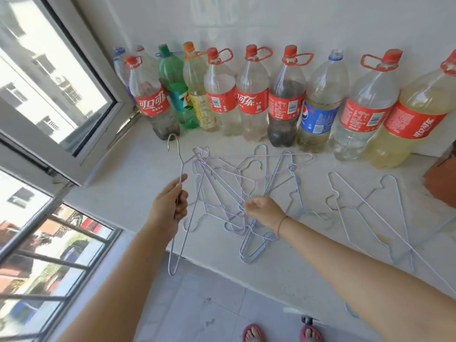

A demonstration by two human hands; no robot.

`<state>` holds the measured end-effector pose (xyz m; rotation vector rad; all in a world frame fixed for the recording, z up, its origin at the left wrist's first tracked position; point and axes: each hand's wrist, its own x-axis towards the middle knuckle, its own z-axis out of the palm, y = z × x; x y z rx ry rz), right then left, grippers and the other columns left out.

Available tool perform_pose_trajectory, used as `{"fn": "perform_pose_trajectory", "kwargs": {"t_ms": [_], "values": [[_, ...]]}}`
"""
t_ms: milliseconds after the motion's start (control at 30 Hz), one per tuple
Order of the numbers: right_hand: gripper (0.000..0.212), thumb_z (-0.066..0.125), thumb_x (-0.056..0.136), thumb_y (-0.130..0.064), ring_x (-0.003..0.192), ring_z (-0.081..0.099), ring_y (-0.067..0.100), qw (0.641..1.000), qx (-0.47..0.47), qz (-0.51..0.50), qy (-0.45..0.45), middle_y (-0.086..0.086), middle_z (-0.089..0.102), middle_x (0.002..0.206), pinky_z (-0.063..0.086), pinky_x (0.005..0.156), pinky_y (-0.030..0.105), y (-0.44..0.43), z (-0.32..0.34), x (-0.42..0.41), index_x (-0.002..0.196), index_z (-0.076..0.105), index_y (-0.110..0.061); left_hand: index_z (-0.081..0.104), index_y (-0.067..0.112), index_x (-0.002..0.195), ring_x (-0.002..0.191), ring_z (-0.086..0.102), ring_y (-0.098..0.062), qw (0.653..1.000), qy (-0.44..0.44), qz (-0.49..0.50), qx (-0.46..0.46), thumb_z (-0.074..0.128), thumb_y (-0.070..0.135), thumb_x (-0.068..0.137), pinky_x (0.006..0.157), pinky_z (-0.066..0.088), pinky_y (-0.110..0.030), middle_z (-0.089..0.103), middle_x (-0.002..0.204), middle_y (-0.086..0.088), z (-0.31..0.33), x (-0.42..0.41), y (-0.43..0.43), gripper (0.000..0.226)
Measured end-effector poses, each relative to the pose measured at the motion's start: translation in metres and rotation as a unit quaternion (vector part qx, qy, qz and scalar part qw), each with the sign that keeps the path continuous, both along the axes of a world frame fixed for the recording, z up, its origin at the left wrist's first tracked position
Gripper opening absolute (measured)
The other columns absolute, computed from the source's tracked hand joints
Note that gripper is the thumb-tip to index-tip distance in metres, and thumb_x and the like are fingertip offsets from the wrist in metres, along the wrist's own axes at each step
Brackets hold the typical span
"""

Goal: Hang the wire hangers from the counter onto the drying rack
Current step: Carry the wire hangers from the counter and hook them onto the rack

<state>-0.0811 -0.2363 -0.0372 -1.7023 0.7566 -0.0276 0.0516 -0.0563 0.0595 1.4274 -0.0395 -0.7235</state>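
A tangle of several pale lilac and blue wire hangers (222,193) lies on the white counter (138,174). My left hand (169,206) grips the neck of one lilac hanger (183,233), held up off the counter with its hook pointing up and its body hanging past the counter's front edge. My right hand (262,209) reaches into the pile with fingers curled around the wires of a hanger in the tangle. More blue hangers (365,211) lie spread to the right. No drying rack is in view.
A row of several large plastic soda bottles (254,95) stands along the back wall. An open window (49,82) is at the left, with a barred window below. A reddish-brown object (441,178) sits at the counter's right. Grey tiled floor lies below.
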Motion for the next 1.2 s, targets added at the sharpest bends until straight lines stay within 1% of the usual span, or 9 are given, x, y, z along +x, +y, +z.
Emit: {"fn": "perform_pose_trajectory", "kwargs": {"t_ms": [133, 300, 333, 433, 567, 800, 933, 1033, 1200], "values": [[0.026, 0.061, 0.083, -0.012, 0.098, 0.064, 0.022, 0.990, -0.104, 0.088, 0.043, 0.012, 0.069, 0.105, 0.046, 0.084, 0.024, 0.034, -0.020, 0.040, 0.106, 0.067, -0.004, 0.060, 0.021, 0.106, 0.039, 0.034, -0.004, 1.000, 0.008, 0.025, 0.005, 0.036, 0.009, 0.099, 0.038, 0.025, -0.013, 0.047, 0.052, 0.008, -0.006, 0.015, 0.035, 0.028], [0.008, 0.061, 0.080, -0.027, 0.095, 0.056, 0.024, 0.933, -0.289, 0.169, 0.134, 0.007, 0.063, 0.100, 0.041, 0.081, 0.028, 0.059, -0.038, 0.073, 0.086, 0.063, -0.022, 0.058, 0.014, 0.112, 0.044, 0.044, -0.004, 0.999, 0.013, 0.047, 0.010, 0.037, 0.004, 0.097, 0.044, 0.037, -0.013, 0.058, 0.058, 0.009, -0.012, 0.031, 0.070, 0.027], [0.012, 0.061, 0.081, -0.030, 0.099, 0.055, 0.025, 0.922, -0.315, 0.173, 0.145, 0.007, 0.062, 0.104, 0.041, 0.084, 0.030, 0.061, -0.041, 0.078, 0.090, 0.063, -0.022, 0.057, 0.012, 0.113, 0.045, 0.045, -0.005, 0.999, 0.009, 0.050, 0.009, 0.038, 0.003, 0.096, 0.046, 0.037, -0.014, 0.061, 0.060, 0.008, -0.012, 0.033, 0.076, 0.027], [0.025, 0.059, 0.083, -0.026, 0.113, 0.050, 0.026, 0.911, -0.342, 0.155, 0.170, 0.004, 0.060, 0.115, 0.042, 0.094, 0.035, 0.067, -0.048, 0.088, 0.108, 0.061, -0.020, 0.057, 0.012, 0.114, 0.051, 0.045, -0.008, 0.999, -0.001, 0.050, 0.012, 0.040, 0.004, 0.096, 0.053, 0.034, -0.019, 0.064, 0.069, 0.005, -0.014, 0.039, 0.092, 0.026], [0.027, 0.050, 0.083, -0.004, 0.110, 0.051, 0.026, 0.920, -0.330, 0.115, 0.178, 0.004, 0.064, 0.106, 0.044, 0.088, 0.035, 0.070, -0.051, 0.093, 0.095, 0.064, -0.023, 0.058, 0.012, 0.115, 0.057, 0.044, -0.010, 0.998, -0.001, 0.056, 0.015, 0.043, 0.006, 0.095, 0.056, 0.033, -0.021, 0.063, 0.076, 0.001, -0.015, 0.044, 0.107, 0.026], [0.018, 0.053, 0.085, -0.006, 0.078, 0.059, 0.025, 0.988, -0.147, -0.046, 0.016, 0.008, 0.064, 0.082, 0.043, 0.069, 0.025, 0.058, -0.018, 0.096, 0.094, 0.068, -0.007, 0.062, 0.013, 0.114, 0.064, 0.049, -0.013, 0.997, -0.003, 0.080, 0.008, 0.046, 0.009, 0.095, 0.060, 0.035, -0.023, 0.066, 0.078, -0.001, -0.008, 0.043, 0.124, 0.025], [0.004, 0.059, 0.086, -0.005, 0.049, 0.048, 0.015, 0.992, 0.005, -0.109, -0.064, 0.005, 0.053, 0.061, 0.040, 0.043, 0.017, 0.050, 0.028, 0.093, 0.088, 0.062, -0.006, 0.062, 0.012, 0.116, 0.066, 0.050, -0.013, 0.997, -0.018, 0.079, 0.000, 0.046, 0.009, 0.095, 0.061, 0.036, -0.023, 0.064, 0.080, -0.001, 0.007, 0.032, 0.127, 0.026], [0.021, 0.052, 0.090, -0.002, 0.031, 0.039, 0.001, 0.978, 0.150, -0.115, -0.093, 0.007, 0.047, 0.062, 0.027, 0.031, 0.011, 0.055, 0.059, 0.086, 0.072, 0.054, -0.012, 0.062, 0.012, 0.117, 0.065, 0.049, -0.013, 0.995, -0.031, 0.091, -0.001, 0.046, 0.009, 0.095, 0.061, 0.036, -0.024, 0.063, 0.080, -0.001, 0.018, 0.017, 0.129, 0.027], [0.021, 0.045, 0.094, -0.006, 0.044, 0.034, 0.008, 0.959, 0.246, -0.063, -0.128, 0.005, 0.044, 0.065, 0.024, 0.032, 0.012, 0.082, 0.104, 0.059, 0.075, 0.052, -0.012, 0.065, 0.014, 0.112, 0.063, 0.046, -0.012, 0.992, -0.053, 0.118, 0.002, 0.047, 0.008, 0.094, 0.062, 0.035, -0.023, 0.060, 0.078, 0.000, 0.038, -0.029, 0.138, 0.026]]}}
